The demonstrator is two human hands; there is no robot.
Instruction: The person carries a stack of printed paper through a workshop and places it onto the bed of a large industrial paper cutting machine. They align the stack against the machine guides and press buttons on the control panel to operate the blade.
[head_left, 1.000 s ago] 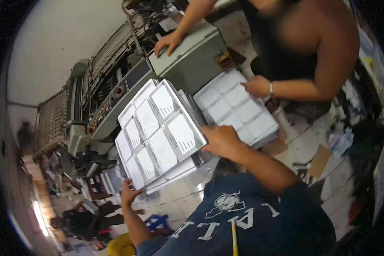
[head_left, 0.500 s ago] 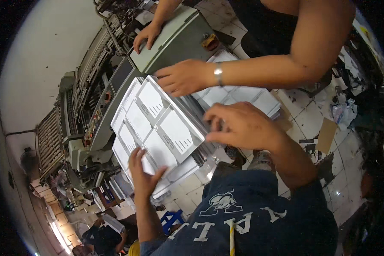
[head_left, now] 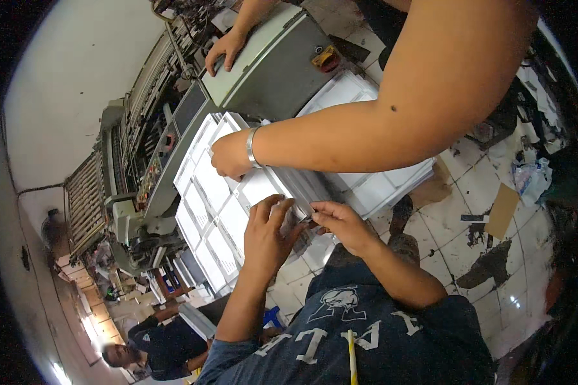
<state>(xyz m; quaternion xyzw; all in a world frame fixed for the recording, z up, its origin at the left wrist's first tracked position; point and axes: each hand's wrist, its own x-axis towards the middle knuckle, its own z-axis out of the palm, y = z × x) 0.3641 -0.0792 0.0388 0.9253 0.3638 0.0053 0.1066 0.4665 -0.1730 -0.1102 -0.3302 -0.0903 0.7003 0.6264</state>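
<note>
Machine [head_left: 270,77]: stands at the upper left, pale green on its nearest box-like end; shows no maker's name clear enough to read.

Tiled floor [head_left: 453,212]: spreads out at the right, stained and littered; would likely soil any sheet dropped there.

Paper stack [head_left: 205,205]: sits beside the machine, near the middle, below the nearest hands; support underneath hidden. Could skew, slide or crease at its near right corner, most likely from uneven pressing on the top and corner at once.

Second paper stack [head_left: 382,189]: lies to the right, partly hidden behind the co-worker's arm [head_left: 392,122]; could shift if knocked.

Dark shirt [head_left: 395,305]: bears large white letters and an emblem.

Co-worker's hand [head_left: 231,156]: rests curled on top of the paper stack.

Left hand [head_left: 266,224]: bends over the near right corner; cannot tell whether grasping sheets.

Right hand [head_left: 343,224]: brings thumb and fingers together at that corner; cannot tell whether pinching paper.

Printed lines [head_left: 228,264]: run small and dark inside white, grey-edged panels.
</note>
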